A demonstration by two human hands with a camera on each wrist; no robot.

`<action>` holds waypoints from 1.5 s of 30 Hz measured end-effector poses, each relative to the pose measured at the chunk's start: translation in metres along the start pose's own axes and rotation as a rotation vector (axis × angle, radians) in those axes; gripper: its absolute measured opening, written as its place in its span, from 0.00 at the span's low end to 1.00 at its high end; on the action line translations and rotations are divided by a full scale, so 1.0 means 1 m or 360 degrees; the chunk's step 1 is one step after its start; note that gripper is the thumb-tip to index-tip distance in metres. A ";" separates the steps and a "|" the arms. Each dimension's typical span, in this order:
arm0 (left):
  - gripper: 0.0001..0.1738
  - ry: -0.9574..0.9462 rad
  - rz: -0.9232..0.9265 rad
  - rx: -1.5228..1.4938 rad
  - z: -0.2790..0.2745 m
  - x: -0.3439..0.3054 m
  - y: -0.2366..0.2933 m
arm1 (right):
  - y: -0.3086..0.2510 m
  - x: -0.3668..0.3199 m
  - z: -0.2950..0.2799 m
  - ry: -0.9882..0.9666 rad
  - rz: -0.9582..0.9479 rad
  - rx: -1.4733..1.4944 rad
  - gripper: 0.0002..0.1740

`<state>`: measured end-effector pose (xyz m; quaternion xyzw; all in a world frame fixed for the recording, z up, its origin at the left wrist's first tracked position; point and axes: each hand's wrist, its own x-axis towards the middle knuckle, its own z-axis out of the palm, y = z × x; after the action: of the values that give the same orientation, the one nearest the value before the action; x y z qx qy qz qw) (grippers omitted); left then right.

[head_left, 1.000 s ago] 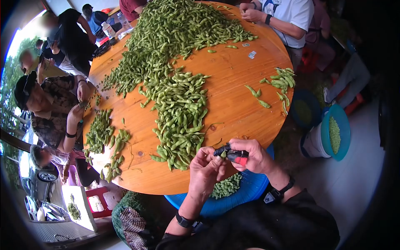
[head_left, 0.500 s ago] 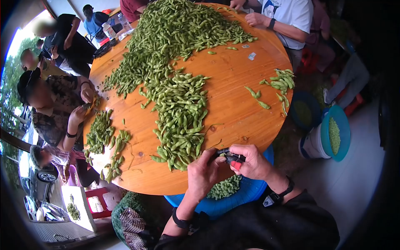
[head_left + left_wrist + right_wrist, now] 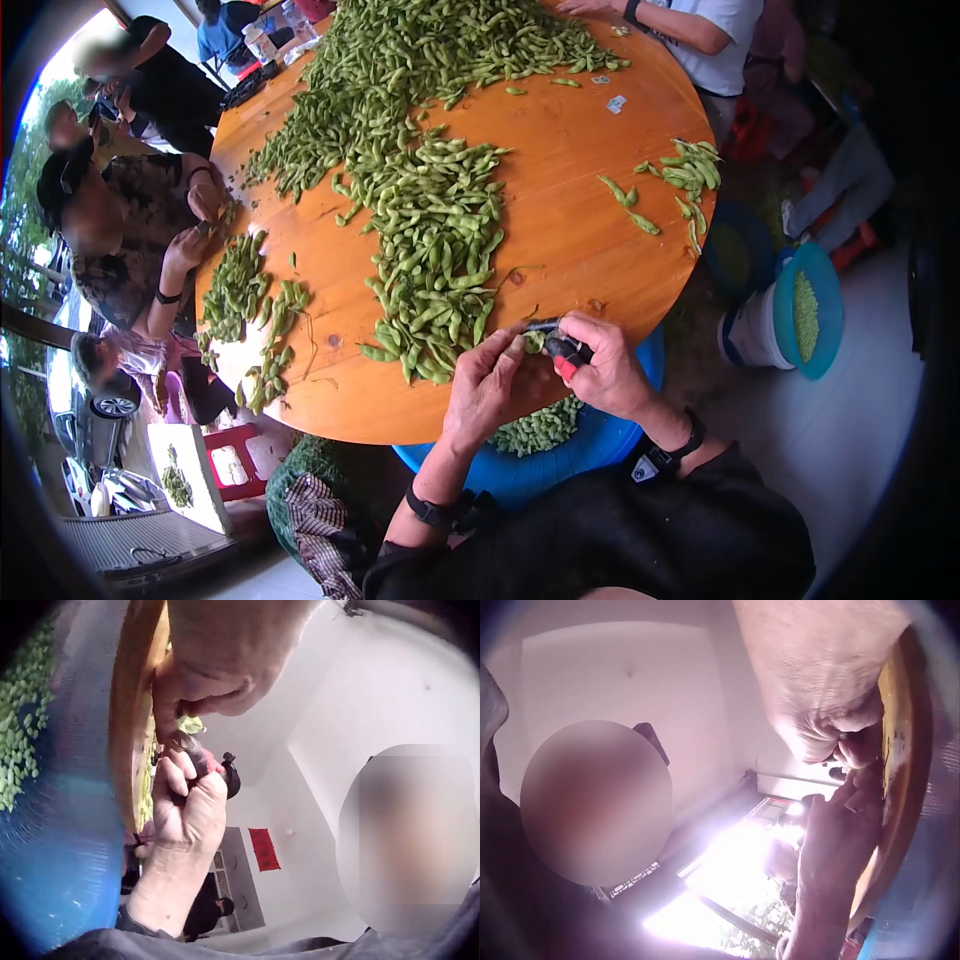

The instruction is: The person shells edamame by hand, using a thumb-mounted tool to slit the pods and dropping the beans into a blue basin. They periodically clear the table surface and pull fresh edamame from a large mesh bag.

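In the head view, my right hand (image 3: 608, 368) grips a black-and-red tool (image 3: 566, 354) near the table's front edge. Close on its left, my left hand (image 3: 482, 388) pinches a green pod (image 3: 534, 342) against the dark end of the tool. Seen from the left wrist, a split-looking pod (image 3: 192, 724) shows pale green between the hands. In the right wrist view my fingers hide most of the tool. Below both hands, shelled green beans (image 3: 540, 428) lie in a blue basin (image 3: 610, 440). A long heap of whole pods (image 3: 435, 250) lies beyond.
The round wooden table (image 3: 560, 220) carries smaller pod piles at right (image 3: 690, 168) and left (image 3: 235, 285). People sit or stand around it. A teal basin (image 3: 828, 320) of beans rests on a white bucket at the right. A green sack (image 3: 300, 500) is at lower left.
The head view has shifted, so the table sits slightly higher. Both hands stay close together around pod and tool. The white-shirted person's hands have moved toward the upper edge of the view.
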<state>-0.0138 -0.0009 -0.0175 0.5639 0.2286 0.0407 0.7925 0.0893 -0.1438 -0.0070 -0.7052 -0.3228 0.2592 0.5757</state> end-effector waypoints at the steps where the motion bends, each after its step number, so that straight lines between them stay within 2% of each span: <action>1: 0.16 0.0005 -0.0006 -0.0003 0.000 0.000 -0.002 | -0.001 0.000 0.000 0.0030 -0.0121 -0.0088 0.10; 2: 0.17 -0.0092 -0.0043 -0.0284 -0.001 0.001 -0.004 | -0.002 0.001 0.001 0.0060 -0.0246 -0.0178 0.11; 3: 0.18 -0.0189 -0.0078 -0.0565 -0.001 0.001 -0.006 | -0.003 0.001 0.002 0.0054 -0.0245 -0.0178 0.11; 7: 0.19 -0.0120 0.0019 -0.0548 0.005 0.000 -0.014 | -0.006 -0.003 0.010 0.0142 -0.0422 -0.0530 0.18; 9: 0.20 0.0045 0.0136 -0.0279 0.012 -0.002 -0.010 | -0.007 -0.004 0.012 0.0144 -0.0478 -0.0612 0.21; 13: 0.20 0.0016 0.0147 -0.0230 0.014 -0.006 -0.008 | -0.009 -0.004 0.013 0.0154 -0.0468 -0.0602 0.20; 16: 0.20 0.0051 0.0249 -0.0068 0.017 -0.006 -0.014 | -0.007 -0.006 0.014 0.0171 -0.0504 -0.0616 0.20; 18: 0.20 0.0188 0.0473 0.0309 0.018 -0.004 -0.022 | -0.004 -0.004 0.011 0.0149 -0.0485 -0.0579 0.17; 19: 0.20 0.0187 0.0472 0.0309 0.015 -0.005 -0.024 | -0.003 -0.003 0.009 0.0150 -0.0484 -0.0580 0.17; 22: 0.21 0.0143 0.0333 0.0512 0.008 -0.008 -0.023 | -0.002 -0.002 0.004 0.0092 -0.0351 -0.0408 0.15; 24: 0.22 0.0016 0.0181 0.0151 0.011 -0.006 -0.012 | -0.003 -0.001 0.003 0.0124 -0.0335 -0.0307 0.12; 25: 0.20 0.0032 0.0237 0.0076 0.015 -0.007 -0.007 | -0.004 -0.001 0.002 0.0125 -0.0332 -0.0306 0.12; 30: 0.21 -0.0071 0.0156 -0.0067 0.010 -0.012 -0.003 | -0.012 0.001 -0.003 0.0134 -0.0527 -0.0366 0.11; 31: 0.22 -0.0121 0.0132 -0.0165 0.010 -0.015 -0.004 | -0.014 0.001 -0.010 0.0281 -0.0496 -0.0483 0.11; 32: 0.22 -0.0116 0.0132 -0.0162 0.006 -0.020 -0.004 | -0.021 -0.001 -0.020 0.0363 -0.0337 -0.0421 0.12; 33: 0.22 -0.0410 0.0135 0.0122 -0.002 -0.027 -0.002 | -0.025 0.001 -0.036 0.0439 -0.0274 -0.0426 0.13; 34: 0.22 -0.0706 0.0136 0.0410 -0.009 -0.031 0.003 | -0.021 0.003 -0.053 0.0554 -0.0192 -0.0526 0.12; 35: 0.17 -0.0865 0.0243 0.0767 -0.010 -0.034 0.016 | -0.020 0.006 -0.076 0.0624 -0.0318 -0.0943 0.10; 36: 0.17 -0.0862 0.0244 0.0768 -0.017 -0.032 0.019 | -0.019 0.006 -0.092 0.0703 -0.0270 -0.1248 0.12; 37: 0.17 -0.0855 0.0443 0.0824 -0.024 -0.030 0.021 | -0.008 0.005 -0.108 0.0770 -0.0138 -0.1514 0.14; 38: 0.18 -0.0848 0.0643 0.0878 -0.029 -0.026 0.024 | 0.001 0.006 -0.117 0.0866 -0.0129 -0.1635 0.18; 39: 0.13 -0.0428 0.0594 0.1171 -0.029 -0.022 0.035 | 0.000 0.004 -0.119 0.0887 -0.0100 -0.1600 0.19; 40: 0.15 -0.0024 0.0758 0.1319 -0.024 -0.009 0.047 | -0.002 0.004 -0.120 0.0909 -0.0078 -0.1565 0.20; 42: 0.11 0.0392 0.1104 0.1930 -0.033 0.022 0.061 | -0.005 0.003 -0.112 0.0890 -0.0158 -0.1406 0.20; 43: 0.10 0.0458 0.1105 0.2143 -0.040 0.039 0.059 | -0.006 0.002 -0.107 0.0870 -0.0228 -0.1248 0.21; 45: 0.10 0.0430 0.1043 0.2319 -0.047 0.055 0.057 | -0.003 0.000 -0.102 0.0779 -0.0175 -0.1241 0.24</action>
<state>0.0272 0.0786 0.0050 0.9671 0.1145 0.1795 0.1393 0.1641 -0.2090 0.0163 -0.8913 -0.2877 -0.0866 0.3395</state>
